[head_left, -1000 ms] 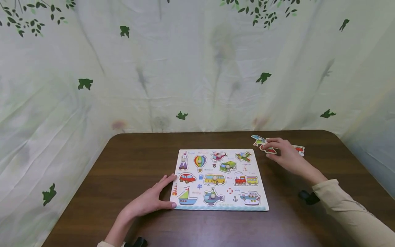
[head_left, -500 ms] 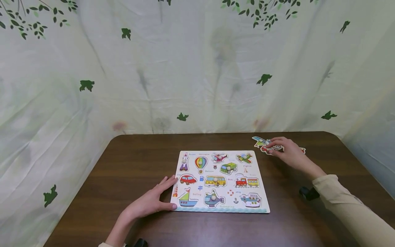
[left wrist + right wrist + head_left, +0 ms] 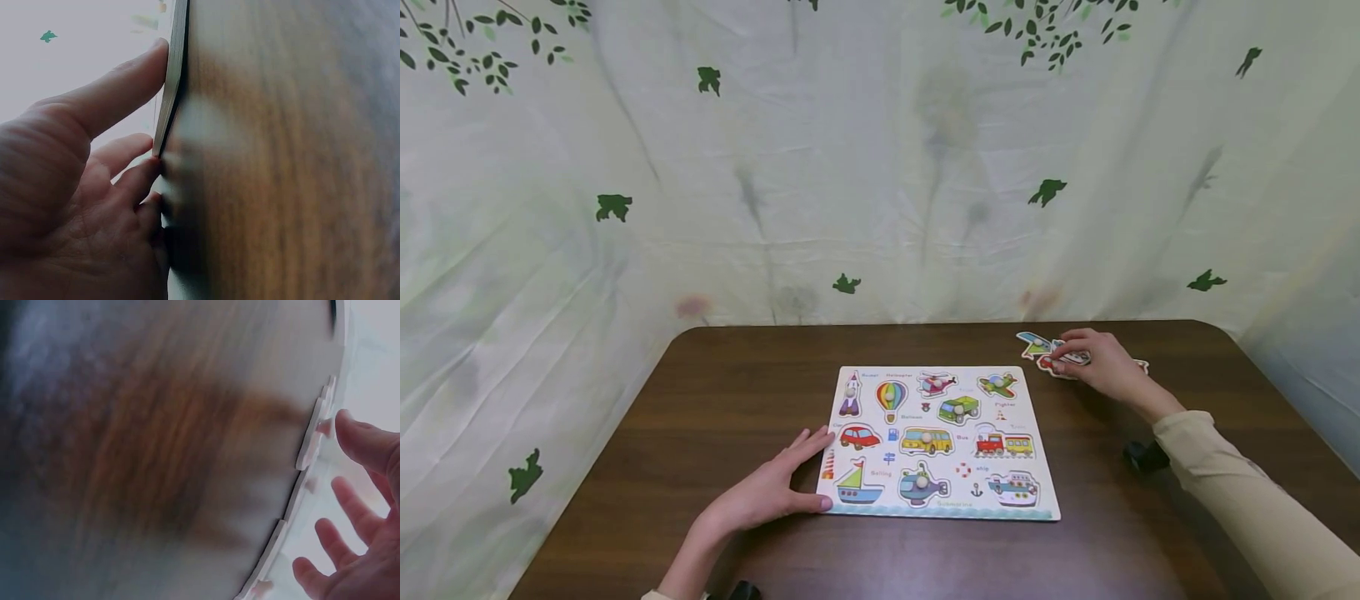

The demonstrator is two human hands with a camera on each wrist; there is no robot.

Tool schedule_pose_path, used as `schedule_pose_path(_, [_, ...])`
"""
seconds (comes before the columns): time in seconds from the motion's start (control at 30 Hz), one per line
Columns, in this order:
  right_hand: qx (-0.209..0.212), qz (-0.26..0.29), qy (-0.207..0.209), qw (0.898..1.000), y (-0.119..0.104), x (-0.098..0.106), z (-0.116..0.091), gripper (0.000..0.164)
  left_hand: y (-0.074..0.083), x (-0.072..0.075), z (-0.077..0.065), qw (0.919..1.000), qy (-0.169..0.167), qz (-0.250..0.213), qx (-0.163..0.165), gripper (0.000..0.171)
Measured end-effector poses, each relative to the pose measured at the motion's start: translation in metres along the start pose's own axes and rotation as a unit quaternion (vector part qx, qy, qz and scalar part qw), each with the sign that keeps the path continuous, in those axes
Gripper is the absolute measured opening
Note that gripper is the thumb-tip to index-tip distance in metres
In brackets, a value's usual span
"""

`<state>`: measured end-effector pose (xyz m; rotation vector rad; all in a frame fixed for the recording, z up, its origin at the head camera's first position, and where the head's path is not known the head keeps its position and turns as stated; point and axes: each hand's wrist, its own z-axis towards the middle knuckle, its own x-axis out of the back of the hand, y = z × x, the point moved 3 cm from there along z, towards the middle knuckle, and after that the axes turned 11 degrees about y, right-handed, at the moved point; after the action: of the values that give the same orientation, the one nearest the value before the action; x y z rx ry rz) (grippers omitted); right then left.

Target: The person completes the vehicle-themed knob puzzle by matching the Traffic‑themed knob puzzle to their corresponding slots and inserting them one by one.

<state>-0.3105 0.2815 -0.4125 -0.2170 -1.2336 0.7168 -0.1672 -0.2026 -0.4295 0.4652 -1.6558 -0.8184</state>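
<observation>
Puzzle bd. (image 3: 958, 512), on dk. wood table (image 3: 737, 383). R-wrist cam only: gap betw. R thumb & pc. knob (image 3: 324, 427). Bd. holds knobbed bus (image 3: 927, 442), balloon (image 3: 891, 397), sub (image 3: 922, 486). L hand (image 3: 767, 493): fingers spread, on bd.'s L edge. R hand (image 3: 1108, 362): fingers apart, at loose pcs. (image 3: 1034, 344) beyond bd.'s far R corner. Leaf-print curtain (image 3: 880, 167) behind bd.

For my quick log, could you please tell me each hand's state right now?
Left hand: open, touching the left edge of the puzzle board.
Right hand: open, at the loose puzzle pieces; contact cannot be told.

Brown wooden table (image 3: 722, 400), pale curtain (image 3: 850, 183), green leaf shapes (image 3: 614, 207)
</observation>
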Motion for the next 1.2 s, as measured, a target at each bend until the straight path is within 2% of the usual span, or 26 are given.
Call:
schedule_pose_path(0.23, [-0.013, -0.001, -0.008, 1.0, 0.0033, -0.0017, 0.0005, 0.018, -0.0006, -0.0005, 0.0002, 1.0, 0.002, -0.005, 0.006, 0.087])
schedule_pose_path(0.53, [-0.005, -0.005, -0.019, 1.0, 0.0075, -0.0058, 0.0013, 0.015, -0.0001, -0.0006, 0.0, 1.0, 0.004, -0.003, 0.008, 0.087])
schedule_pose_path(0.73, [0.015, -0.009, -0.011, 1.0, 0.0068, -0.0073, 0.0009, 0.012, 0.0004, -0.0009, -0.0004, 1.0, 0.005, -0.003, 0.007, 0.087])
schedule_pose_path(0.9, [0.003, -0.009, -0.013, 1.0, 0.0057, -0.0088, -0.0001, 0.01, -0.0002, -0.0012, 0.0, 1.0, 0.002, -0.005, 0.007, 0.087])
schedule_pose_path(1.2, [0.005, -0.016, -0.005, 1.0, -0.0004, -0.0058, 0.0007, 0.009, -0.0008, -0.0006, -0.0002, 1.0, 0.003, -0.003, 0.008, 0.087])
